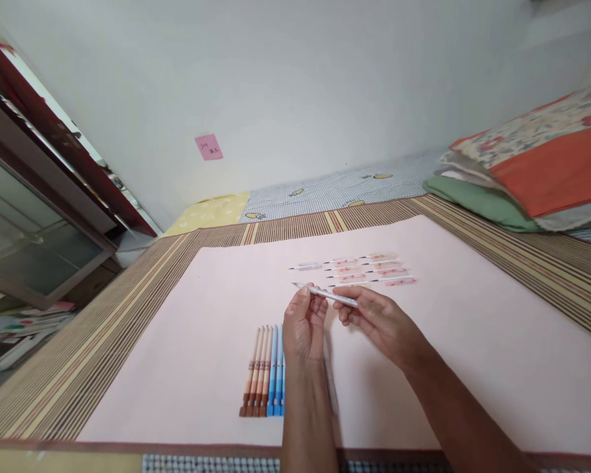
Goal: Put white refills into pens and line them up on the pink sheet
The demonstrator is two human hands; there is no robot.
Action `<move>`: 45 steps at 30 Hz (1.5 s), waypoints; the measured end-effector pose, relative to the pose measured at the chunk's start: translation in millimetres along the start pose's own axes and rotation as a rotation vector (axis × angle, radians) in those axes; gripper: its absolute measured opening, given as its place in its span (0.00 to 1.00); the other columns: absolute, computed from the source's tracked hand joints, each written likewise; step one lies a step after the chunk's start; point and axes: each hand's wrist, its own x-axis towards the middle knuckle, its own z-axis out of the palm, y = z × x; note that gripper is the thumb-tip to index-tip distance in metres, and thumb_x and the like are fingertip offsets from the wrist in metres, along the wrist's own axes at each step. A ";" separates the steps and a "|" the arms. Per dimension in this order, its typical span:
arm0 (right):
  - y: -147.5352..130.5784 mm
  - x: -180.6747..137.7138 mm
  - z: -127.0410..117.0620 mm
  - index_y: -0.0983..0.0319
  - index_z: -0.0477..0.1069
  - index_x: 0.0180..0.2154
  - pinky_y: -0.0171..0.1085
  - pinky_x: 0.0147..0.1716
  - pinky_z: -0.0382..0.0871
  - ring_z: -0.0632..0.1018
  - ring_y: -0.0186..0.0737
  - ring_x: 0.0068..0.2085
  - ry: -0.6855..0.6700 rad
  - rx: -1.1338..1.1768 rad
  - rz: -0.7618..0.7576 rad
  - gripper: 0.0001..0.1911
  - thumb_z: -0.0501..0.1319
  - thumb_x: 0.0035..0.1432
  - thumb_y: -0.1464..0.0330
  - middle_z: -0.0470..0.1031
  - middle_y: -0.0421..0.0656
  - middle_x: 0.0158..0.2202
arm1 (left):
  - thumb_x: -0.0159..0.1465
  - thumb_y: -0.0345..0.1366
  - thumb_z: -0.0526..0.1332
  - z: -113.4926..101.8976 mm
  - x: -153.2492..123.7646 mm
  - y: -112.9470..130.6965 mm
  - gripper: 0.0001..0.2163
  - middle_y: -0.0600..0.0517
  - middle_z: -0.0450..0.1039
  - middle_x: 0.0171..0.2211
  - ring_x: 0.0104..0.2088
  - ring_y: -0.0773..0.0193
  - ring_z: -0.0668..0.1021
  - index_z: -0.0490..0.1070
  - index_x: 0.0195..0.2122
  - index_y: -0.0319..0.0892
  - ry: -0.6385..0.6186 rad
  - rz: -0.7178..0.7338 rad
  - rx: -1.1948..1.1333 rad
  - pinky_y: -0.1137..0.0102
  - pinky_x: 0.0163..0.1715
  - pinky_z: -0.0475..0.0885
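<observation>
A slim whitish pen [329, 295] is held between my two hands above a pale pink sheet [177, 368], its pointed tip facing left. My left hand [303, 322] pinches it near the tip end. At the other end, the fingers of my right hand [369, 312] close around the barrel. Below and left lies a row of pens: several brown and peach pens [258, 374] beside blue pens [274, 374], partly hidden by my left forearm. Beyond my hands rest several thin white sticks with dark tips and pinkish patterned parts [349, 270]. A greyish strip [331, 374] shows beside my left wrist.
A striped mat [128, 315] lies under the sheet. Folded fabric in orange, floral and green [546, 171] is piled at the right. Behind stands a pale wall with a pink note [209, 147]. A glass-paned door [24, 230] is at the left.
</observation>
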 end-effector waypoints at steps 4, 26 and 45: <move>1.9 0.4 0.1 0.59 0.77 0.46 0.43 0.42 0.69 0.74 0.41 0.37 -0.001 0.012 -0.012 0.21 0.63 0.58 0.53 0.76 0.47 0.38 | 0.51 0.34 0.73 1.5 -2.0 1.6 0.10 0.49 0.78 0.30 0.32 0.68 0.78 0.77 0.32 0.36 0.001 0.009 0.013 0.71 0.39 0.72; 14.8 0.8 -7.7 0.58 0.72 0.47 0.48 0.46 0.69 0.75 0.46 0.39 -0.078 0.086 0.030 0.26 0.63 0.54 0.47 0.75 0.49 0.42 | 0.52 0.38 0.73 5.7 -3.5 -4.4 0.11 0.52 0.74 0.28 0.30 0.69 0.75 0.75 0.30 0.37 -0.044 0.044 0.045 0.71 0.37 0.70; 0.8 -0.3 -10.1 0.63 0.74 0.42 0.31 0.20 0.54 0.64 0.29 0.21 -0.099 -0.192 0.233 0.21 0.67 0.54 0.54 0.77 0.42 0.30 | 0.50 0.39 0.72 4.7 -9.6 5.7 0.12 0.47 0.78 0.29 0.31 0.65 0.76 0.80 0.33 0.36 -0.116 -0.034 0.398 0.69 0.39 0.68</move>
